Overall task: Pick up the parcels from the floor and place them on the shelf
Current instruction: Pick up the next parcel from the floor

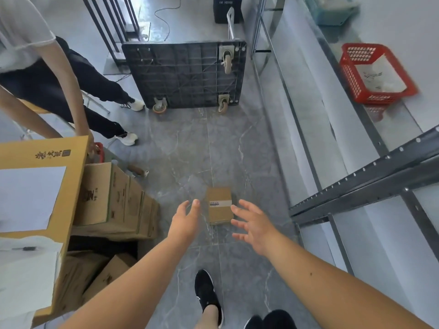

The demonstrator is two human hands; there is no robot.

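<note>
A small brown cardboard parcel (219,205) with a white label strip lies flat on the grey tiled floor, in the middle of the view. My left hand (185,222) reaches toward its left side with fingers apart, holding nothing. My right hand (253,227) hovers at its right side, fingers spread, also empty. Neither hand touches the parcel. The metal shelf (370,184) with pale boards runs along the right side.
An upturned black trolley (183,74) with castors stands ahead. Stacked cardboard boxes (111,200) fill the left side, with a person (35,74) standing behind them. A red basket (375,72) sits on the shelf. My black shoe (206,293) is below the hands.
</note>
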